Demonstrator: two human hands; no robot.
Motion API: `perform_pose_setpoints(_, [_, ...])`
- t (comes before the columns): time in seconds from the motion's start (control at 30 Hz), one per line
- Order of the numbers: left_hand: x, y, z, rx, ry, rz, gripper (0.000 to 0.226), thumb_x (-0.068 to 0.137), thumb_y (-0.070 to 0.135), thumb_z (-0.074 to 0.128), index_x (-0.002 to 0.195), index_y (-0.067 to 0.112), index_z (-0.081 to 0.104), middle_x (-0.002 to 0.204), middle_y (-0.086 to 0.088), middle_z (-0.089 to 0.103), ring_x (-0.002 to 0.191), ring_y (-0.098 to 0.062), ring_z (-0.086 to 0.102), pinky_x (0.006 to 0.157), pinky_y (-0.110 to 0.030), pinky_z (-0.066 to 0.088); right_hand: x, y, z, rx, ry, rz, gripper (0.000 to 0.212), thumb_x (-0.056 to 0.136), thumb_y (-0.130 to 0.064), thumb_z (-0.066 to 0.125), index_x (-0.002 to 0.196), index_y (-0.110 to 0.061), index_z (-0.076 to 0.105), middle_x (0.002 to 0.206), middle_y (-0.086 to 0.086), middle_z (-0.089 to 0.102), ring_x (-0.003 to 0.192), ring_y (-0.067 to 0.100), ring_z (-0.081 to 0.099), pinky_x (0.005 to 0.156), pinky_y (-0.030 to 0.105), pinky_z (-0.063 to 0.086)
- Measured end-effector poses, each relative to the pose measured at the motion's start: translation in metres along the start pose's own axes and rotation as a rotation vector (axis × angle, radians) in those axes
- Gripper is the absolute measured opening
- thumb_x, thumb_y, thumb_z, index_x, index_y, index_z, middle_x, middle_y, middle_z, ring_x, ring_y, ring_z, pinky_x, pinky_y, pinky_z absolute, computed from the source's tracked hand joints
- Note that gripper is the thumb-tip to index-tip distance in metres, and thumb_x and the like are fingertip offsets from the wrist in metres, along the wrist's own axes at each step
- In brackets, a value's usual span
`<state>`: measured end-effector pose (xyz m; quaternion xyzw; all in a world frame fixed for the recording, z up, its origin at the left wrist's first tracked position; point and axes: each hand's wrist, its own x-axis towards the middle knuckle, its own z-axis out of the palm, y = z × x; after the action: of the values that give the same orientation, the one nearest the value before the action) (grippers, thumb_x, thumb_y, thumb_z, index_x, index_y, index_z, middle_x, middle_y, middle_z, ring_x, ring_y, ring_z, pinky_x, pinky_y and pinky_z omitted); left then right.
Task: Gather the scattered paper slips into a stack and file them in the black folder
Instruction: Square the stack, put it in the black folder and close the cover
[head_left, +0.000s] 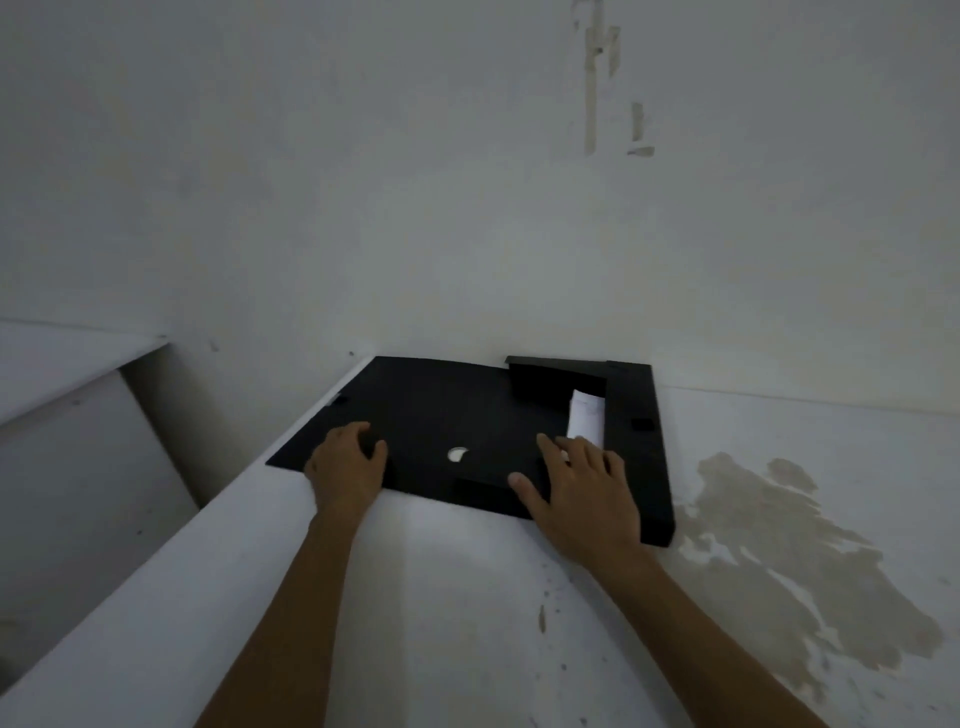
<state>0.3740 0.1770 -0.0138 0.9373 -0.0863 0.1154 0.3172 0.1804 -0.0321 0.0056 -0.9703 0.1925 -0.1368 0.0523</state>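
Observation:
A black folder (441, 410) lies on a white surface against the wall, its flaps partly folded over. White paper slips (586, 418) show through a gap between the flaps near the folder's right side. A small white spot (457, 454) shows through a hole in the cover. My left hand (345, 467) rests on the folder's near left edge with fingers curled on the cover. My right hand (582, 493) lies flat with fingers spread on the right flap, just below the slips.
The white surface (441, 597) has a large brownish stain (779, 561) to the right of the folder. At the left the surface ends in an edge with a lower step (78, 467). A white wall with peeling patches (597, 78) stands behind.

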Motion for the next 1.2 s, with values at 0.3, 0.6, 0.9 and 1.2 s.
perform_pose_setpoints(0.3, [0.024,-0.059,-0.029,0.237,-0.085,-0.091,0.1,0.078,0.08,0.05,0.152,0.015,0.032,0.154,-0.014,0.042,0.143,-0.036,0.034,0.118,-0.053,0.022,0.005,-0.002,0.008,-0.091,0.004,0.031,0.095,0.085,-0.076,-0.002,0.157,-0.022,0.029,0.157,0.004,0.041,0.148,0.025,0.032,0.119,0.045,0.026])
perform_pose_setpoints(0.6, [0.046,-0.055,-0.044,0.285,-0.09,-0.078,0.083,0.083,0.079,0.042,0.128,0.01,0.053,0.125,-0.02,0.063,0.116,-0.041,0.054,0.098,-0.048,0.042,0.008,-0.002,0.01,-0.046,-0.004,0.064,0.085,0.092,-0.075,0.017,0.158,-0.022,0.025,0.158,0.003,0.037,0.149,0.025,0.029,0.121,0.045,0.024])
perform_pose_setpoints(0.9, [0.042,-0.046,-0.056,-0.106,-0.268,-0.127,0.097,0.079,0.083,0.024,0.147,0.016,0.046,0.146,-0.015,0.053,0.131,-0.039,0.048,0.113,-0.054,0.034,0.006,-0.005,0.005,0.02,0.019,0.086,0.085,0.093,-0.074,0.026,0.158,-0.021,0.024,0.159,0.005,0.035,0.149,0.025,0.028,0.122,0.045,0.022])
perform_pose_setpoints(1.2, [0.026,-0.002,-0.063,-0.743,0.144,-0.217,0.056,0.097,0.026,0.058,0.149,0.011,0.041,0.15,-0.013,0.046,0.134,-0.032,0.049,0.113,-0.042,0.041,0.006,-0.001,0.001,0.197,0.027,0.106,0.083,0.093,-0.07,0.039,0.158,-0.02,0.026,0.159,0.007,0.033,0.149,0.029,0.028,0.122,0.047,0.023])
